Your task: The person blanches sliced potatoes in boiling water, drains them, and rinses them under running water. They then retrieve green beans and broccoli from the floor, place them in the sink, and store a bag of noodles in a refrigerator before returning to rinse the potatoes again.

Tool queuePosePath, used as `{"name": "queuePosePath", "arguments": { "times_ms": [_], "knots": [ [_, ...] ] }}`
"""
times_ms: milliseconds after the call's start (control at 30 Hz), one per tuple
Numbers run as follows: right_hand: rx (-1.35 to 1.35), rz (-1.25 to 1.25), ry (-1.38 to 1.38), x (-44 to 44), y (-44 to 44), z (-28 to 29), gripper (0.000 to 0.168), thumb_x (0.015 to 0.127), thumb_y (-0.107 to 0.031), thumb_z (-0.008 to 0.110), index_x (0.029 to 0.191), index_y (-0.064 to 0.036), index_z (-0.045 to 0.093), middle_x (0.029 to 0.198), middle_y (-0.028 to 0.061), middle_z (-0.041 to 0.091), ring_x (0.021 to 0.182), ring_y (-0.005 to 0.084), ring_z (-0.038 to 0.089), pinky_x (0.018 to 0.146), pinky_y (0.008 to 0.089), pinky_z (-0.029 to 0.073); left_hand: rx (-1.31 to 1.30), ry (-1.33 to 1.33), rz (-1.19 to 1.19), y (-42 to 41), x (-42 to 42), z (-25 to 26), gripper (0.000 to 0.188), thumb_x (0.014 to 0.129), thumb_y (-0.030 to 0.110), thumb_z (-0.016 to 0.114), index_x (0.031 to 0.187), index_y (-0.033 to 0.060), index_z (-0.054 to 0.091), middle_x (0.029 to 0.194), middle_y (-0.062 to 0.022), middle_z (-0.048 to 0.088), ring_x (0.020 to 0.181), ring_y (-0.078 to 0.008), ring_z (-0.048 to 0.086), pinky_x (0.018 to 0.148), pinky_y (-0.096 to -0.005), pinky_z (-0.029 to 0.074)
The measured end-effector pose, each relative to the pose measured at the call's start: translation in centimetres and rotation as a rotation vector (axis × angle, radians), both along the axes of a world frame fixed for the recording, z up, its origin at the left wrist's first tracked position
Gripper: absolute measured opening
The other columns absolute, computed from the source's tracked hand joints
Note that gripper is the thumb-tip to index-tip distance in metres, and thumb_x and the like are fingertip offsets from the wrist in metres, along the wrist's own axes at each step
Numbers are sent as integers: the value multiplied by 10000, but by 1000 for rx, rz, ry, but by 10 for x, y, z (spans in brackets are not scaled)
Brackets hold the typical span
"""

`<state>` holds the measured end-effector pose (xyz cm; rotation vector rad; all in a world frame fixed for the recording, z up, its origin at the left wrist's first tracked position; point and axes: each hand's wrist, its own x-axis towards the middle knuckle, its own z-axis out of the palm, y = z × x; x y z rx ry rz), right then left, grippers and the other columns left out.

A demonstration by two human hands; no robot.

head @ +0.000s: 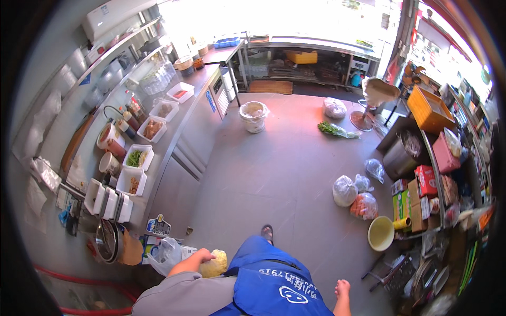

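Note:
My left hand (204, 256) grips the top of a pale yellow, rounded item (214, 264), possibly bagged, at my left side. What it is exactly I cannot make out. A white plastic bag (166, 252) hangs just left of that hand, beside the counter's near end. Low on my right, my right hand (342, 287) hangs over the floor with its fingers curled in and nothing visible in it. A blue apron (272, 288) bearing white print covers my front, and one dark sandal (267, 232) shows ahead on the floor.
Along the left runs a steel counter (174, 142) with white food tubs (154, 128). A lined bucket (253, 117) stands ahead on the floor. Bagged greens (336, 129), several plastic bags (345, 190) and a pale yellow basin (381, 233) lie rightward, near crowded shelving (435, 177).

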<state>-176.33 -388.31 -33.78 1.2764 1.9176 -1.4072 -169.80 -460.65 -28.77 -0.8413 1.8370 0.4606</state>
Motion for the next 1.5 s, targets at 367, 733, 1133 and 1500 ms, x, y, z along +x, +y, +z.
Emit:
{"name": "queuePosePath", "arguments": {
  "times_ms": [367, 733, 1133, 1500],
  "knots": [
    [-102, 247, -74, -263, -193, 24, 449, 867, -206, 601, 1282, -71, 493, 957, 39, 585, 679, 131, 545, 527, 269, 419, 30, 452, 177, -90, -165, -9, 452, 752, 418, 664, 1008, 46, 691, 1005, -187, 673, 923, -336, 648, 811, -405, 510],
    [-8, 432, -304, -435, -289, -10, 377, 815, -138, 619, 1178, -60, 554, 791, 63, 581, 538, 154, 527, 407, 296, 386, -46, 464, 98, -229, -367, 18, 548, 769, 394, 673, 1222, 97, 588, 1121, -177, 644, 1049, -332, 611, 914, -409, 477],
    [-53, 584, 7, -757, -470, -67, 385, 801, -136, 644, 1155, -8, 568, 814, 86, 593, 597, 167, 558, 509, 315, 459, -298, 280, 268, -355, -508, 48, 510, 835, 481, 538, 1080, 51, 661, 1084, -190, 651, 1053, -334, 605, 914, -422, 459],
    [-80, 430, 161, -870, -562, 26, 431, 761, -102, 657, 1164, 3, 545, 829, 83, 602, 589, 146, 558, 485, 291, 446, -402, 337, 493, -466, -597, 32, 601, 888, 451, 470, 1351, 81, 374, 1265, -200, 551, 1176, -369, 522, 974, -467, 408]
  ]
}}
